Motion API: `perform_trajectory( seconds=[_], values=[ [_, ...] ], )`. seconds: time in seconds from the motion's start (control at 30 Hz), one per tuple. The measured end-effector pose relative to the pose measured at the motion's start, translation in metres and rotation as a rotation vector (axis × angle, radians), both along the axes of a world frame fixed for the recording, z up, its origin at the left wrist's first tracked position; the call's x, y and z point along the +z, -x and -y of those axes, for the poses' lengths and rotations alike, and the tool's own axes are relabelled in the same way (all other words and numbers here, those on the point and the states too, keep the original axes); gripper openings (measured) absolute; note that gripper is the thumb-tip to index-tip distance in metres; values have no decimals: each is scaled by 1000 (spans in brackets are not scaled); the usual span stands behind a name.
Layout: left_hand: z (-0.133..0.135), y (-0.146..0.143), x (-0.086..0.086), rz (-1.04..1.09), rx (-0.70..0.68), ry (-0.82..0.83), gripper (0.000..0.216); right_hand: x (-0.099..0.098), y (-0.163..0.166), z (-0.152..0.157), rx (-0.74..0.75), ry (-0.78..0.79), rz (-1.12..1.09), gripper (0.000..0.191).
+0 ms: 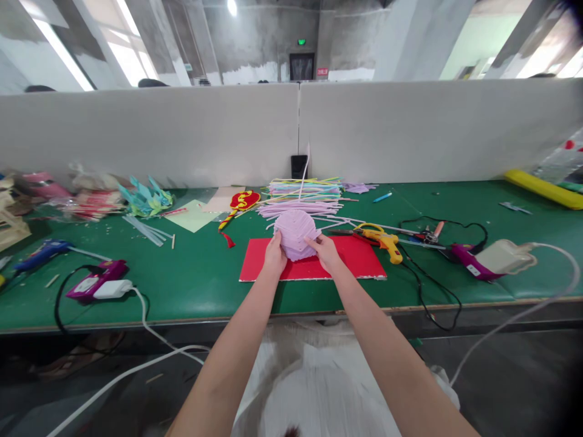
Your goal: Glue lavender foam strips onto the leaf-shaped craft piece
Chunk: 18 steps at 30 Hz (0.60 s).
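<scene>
Disc, lilac (297, 235), one — held at the red board (359, 258); contact with it unclear. Left hand (276, 254): gripping the disc's left edge. Right hand (325, 252): pinching its right edge. Behind — coloured strips (303, 192), heaped. Right: scissors (390, 244), yellow-handled.

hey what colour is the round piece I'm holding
The round piece is pale lilac, clearest in the head view.
</scene>
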<state>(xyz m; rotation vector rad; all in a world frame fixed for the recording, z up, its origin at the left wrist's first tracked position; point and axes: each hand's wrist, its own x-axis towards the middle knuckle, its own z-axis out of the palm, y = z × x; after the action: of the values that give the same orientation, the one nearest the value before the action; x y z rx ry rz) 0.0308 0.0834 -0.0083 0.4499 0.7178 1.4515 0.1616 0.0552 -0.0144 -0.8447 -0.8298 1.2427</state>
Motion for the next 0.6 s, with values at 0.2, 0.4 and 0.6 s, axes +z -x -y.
perform_trajectory(
  seconds=[0.2,0.4,0.6],
  values=[
    [1,0,1,6,-4,14,24,2,0,1,-22,25,-9,43],
    [4,0,4,-13,-40,-12,26,5,-1,2,-37,41,-37,44],
    [5,-2,5,-57,-50,-15,30,5,-1,2,-55,43,-53,46]
  ],
)
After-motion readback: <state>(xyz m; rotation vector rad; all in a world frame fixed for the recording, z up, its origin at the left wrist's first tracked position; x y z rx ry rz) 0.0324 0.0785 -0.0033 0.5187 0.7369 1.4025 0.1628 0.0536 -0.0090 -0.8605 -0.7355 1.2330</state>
